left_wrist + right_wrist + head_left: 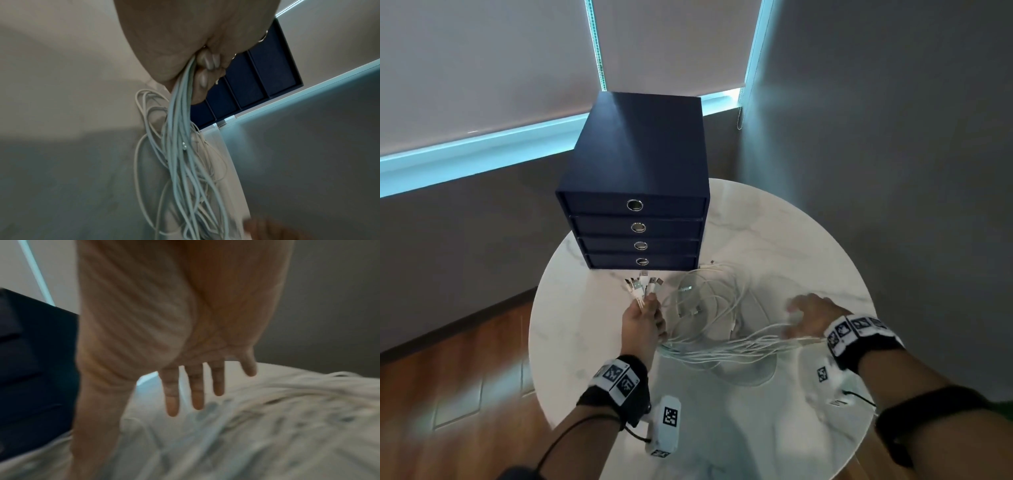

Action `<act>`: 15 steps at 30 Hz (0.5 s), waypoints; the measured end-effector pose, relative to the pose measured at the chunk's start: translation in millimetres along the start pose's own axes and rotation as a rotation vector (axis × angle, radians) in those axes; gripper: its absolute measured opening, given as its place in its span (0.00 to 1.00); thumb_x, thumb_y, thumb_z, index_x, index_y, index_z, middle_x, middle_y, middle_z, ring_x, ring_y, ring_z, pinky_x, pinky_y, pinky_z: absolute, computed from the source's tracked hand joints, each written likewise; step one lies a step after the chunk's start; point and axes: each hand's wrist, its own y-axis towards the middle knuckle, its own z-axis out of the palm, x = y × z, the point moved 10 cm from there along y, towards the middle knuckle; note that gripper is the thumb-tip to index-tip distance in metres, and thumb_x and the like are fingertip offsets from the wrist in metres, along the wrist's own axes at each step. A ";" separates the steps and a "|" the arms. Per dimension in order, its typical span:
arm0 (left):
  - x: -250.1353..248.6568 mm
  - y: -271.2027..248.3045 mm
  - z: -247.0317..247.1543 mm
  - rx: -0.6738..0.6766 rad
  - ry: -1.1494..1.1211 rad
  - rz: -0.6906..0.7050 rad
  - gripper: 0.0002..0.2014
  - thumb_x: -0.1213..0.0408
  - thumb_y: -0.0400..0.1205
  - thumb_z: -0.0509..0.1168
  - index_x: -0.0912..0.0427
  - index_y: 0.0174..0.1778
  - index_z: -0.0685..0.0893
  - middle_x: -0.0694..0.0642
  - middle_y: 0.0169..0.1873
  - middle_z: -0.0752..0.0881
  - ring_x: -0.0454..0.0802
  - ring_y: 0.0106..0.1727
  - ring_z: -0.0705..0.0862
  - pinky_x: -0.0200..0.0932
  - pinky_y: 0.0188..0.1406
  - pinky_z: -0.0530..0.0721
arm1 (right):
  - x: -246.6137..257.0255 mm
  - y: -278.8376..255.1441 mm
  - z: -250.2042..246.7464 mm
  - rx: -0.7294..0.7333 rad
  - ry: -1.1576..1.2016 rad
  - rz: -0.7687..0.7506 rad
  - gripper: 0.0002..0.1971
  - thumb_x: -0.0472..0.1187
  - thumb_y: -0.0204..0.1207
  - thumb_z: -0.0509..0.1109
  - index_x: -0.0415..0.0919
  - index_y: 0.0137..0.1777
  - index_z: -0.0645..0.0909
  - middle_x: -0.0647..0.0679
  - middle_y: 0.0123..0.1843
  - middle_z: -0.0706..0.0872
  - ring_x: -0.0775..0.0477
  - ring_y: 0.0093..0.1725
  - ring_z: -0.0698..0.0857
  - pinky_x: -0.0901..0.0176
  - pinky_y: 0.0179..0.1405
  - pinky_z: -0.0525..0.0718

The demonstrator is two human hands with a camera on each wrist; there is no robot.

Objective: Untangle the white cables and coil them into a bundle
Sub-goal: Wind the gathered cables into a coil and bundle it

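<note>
From the head view, the left hand (642, 323) is reaching forward over the round table (808, 233) and gripping the white cables (715, 329) near their plugs (643, 284), just in front of the blue drawer box (637, 178), while the right hand (810, 317) is hovering blurred above the loose loops. The left wrist view is showing what the head view hides: fingers (207, 65) curling round the gathered strands, which are hanging down in tangled loops. The right wrist view is showing straight, spread fingers (195, 389) holding nothing.
</note>
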 end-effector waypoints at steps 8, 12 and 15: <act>10.3 -2.9 -10.0 -0.028 0.047 -0.025 0.18 0.61 0.90 0.58 0.55 0.33 0.67 0.47 0.20 0.65 0.43 0.17 0.61 0.33 0.18 0.62 | 190.6 -24.0 29.2 0.008 0.109 -0.449 0.07 0.42 0.76 0.72 0.41 0.41 0.88 0.47 0.39 0.86 0.45 0.43 0.87 0.57 0.47 0.83; 9.8 -8.1 -13.7 -0.037 0.042 -0.033 0.18 0.62 0.90 0.58 0.55 0.32 0.67 0.46 0.18 0.65 0.43 0.17 0.60 0.33 0.18 0.60 | 223.5 -36.7 75.3 0.071 -0.065 -0.431 0.04 0.38 0.75 0.70 0.38 0.42 0.86 0.40 0.40 0.83 0.38 0.46 0.87 0.57 0.42 0.78; 13.1 -11.5 -16.2 -0.038 0.095 -0.022 0.15 0.63 0.90 0.59 0.57 0.36 0.69 0.46 0.18 0.67 0.45 0.18 0.62 0.36 0.19 0.62 | 223.8 -37.8 92.8 0.054 -0.113 -0.398 0.07 0.36 0.78 0.67 0.35 0.42 0.83 0.37 0.43 0.83 0.35 0.54 0.88 0.54 0.45 0.79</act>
